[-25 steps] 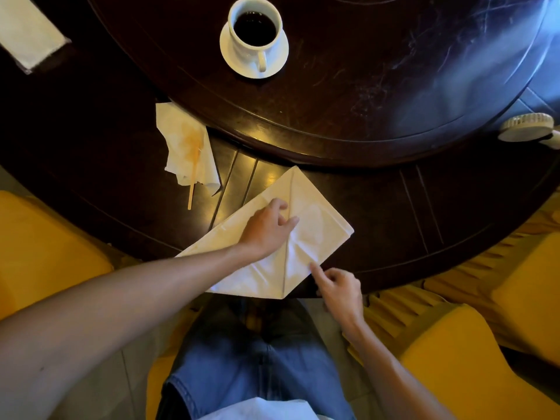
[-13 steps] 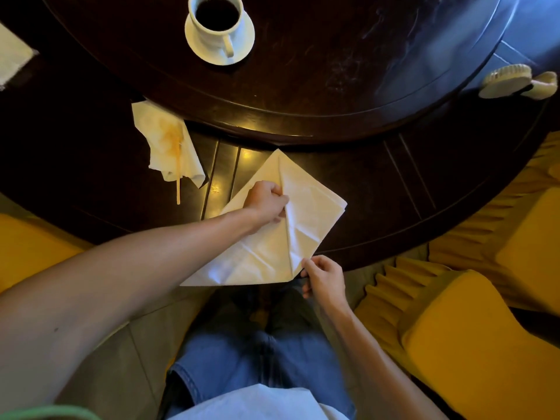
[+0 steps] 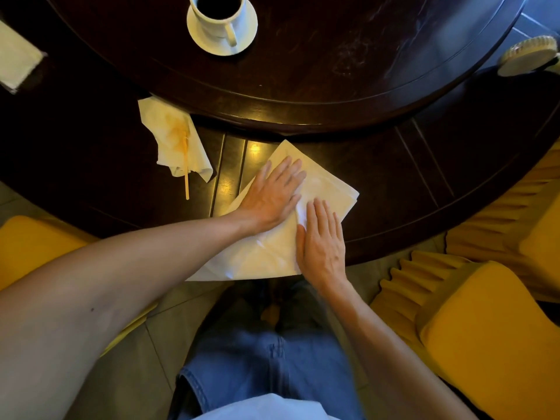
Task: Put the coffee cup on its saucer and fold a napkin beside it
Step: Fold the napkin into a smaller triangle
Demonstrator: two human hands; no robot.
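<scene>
on dark table [image 3: 394, 183], flat hands press napkin [image 3: 327, 189].

Head view, steeply down over table [image 3: 394, 183] edge.

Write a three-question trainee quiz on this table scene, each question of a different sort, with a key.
1. True or false: the coffee cup stands on its saucer.
2. What do the left hand and right hand press flat? A) stained tissue B) napkin C) stick
3. Fill in: the stained tissue lies to the ___ of the napkin.

Key: 1 true; 2 B; 3 left.
</scene>
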